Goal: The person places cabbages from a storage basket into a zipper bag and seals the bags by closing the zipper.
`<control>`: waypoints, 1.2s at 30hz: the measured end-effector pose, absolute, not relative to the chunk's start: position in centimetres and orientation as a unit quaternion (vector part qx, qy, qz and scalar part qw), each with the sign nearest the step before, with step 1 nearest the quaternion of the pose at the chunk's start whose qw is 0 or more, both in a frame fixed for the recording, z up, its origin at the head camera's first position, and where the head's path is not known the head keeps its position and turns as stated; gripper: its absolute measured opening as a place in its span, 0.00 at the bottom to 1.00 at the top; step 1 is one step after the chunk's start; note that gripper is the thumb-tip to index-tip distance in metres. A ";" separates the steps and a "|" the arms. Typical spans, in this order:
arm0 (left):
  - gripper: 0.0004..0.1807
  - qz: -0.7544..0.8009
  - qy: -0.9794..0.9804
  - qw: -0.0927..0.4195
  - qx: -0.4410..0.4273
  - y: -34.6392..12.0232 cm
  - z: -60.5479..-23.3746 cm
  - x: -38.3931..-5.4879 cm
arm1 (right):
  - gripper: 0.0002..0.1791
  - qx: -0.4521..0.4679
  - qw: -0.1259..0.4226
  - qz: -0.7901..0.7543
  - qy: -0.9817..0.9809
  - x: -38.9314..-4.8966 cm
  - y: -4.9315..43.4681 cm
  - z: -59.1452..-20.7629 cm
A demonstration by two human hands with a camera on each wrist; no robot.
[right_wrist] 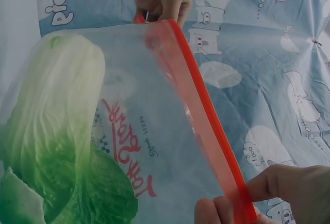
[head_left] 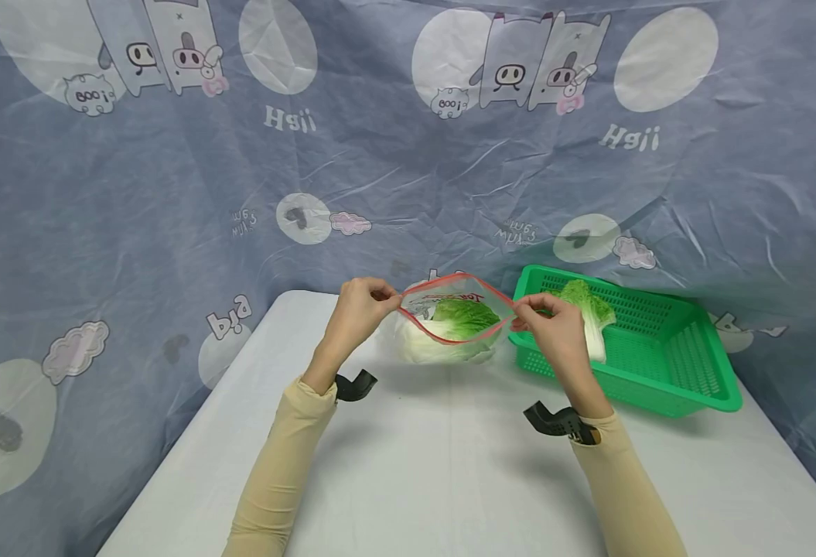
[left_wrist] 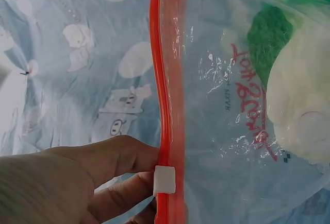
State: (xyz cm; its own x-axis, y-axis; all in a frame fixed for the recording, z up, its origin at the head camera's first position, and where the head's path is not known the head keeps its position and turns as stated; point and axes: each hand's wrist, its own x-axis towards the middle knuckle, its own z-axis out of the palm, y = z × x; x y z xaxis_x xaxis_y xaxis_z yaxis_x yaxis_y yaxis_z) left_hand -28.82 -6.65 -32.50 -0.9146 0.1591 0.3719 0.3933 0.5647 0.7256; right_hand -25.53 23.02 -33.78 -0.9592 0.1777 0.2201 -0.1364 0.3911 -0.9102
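A clear zip bag with a red-orange rim and red lettering hangs open between the two hands. Inside it lies a napa cabbage, white at the base and green at the leaves. My left hand pinches the left end of the rim, beside a white slider seen in the left wrist view. At the opposite end, my right hand grips the rim between thumb and fingers. The mouth of the bag gapes between them in the head view.
At the right of the white table stands a green plastic basket, close behind my right hand. Another leafy cabbage lies in its left part. A printed blue-grey cloth hangs behind the table.
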 end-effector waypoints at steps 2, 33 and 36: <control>0.07 -0.445 -0.872 0.128 -0.158 -6.8 -32.4 -28.8 | 0.16 -0.012 0.145 0.550 -0.823 -25.5 23.1 -33.5; 0.05 -0.460 -0.867 0.017 -0.193 -6.4 -29.3 -31.3 | 0.21 0.029 0.107 0.543 -0.833 -27.0 23.7 -30.1; 0.05 -0.463 -0.864 0.014 -0.198 -6.3 -29.4 -31.3 | 0.22 0.032 0.101 0.542 -0.834 -27.0 23.7 -30.1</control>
State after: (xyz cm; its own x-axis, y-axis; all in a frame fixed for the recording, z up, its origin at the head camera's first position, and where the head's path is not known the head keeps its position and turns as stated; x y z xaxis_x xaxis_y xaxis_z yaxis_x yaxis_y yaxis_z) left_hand -31.33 -6.34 -29.38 -0.9215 0.3287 0.2069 0.3542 0.4927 0.7949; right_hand -27.01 23.67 -30.10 -0.9776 0.0563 0.2028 -0.1626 0.4098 -0.8975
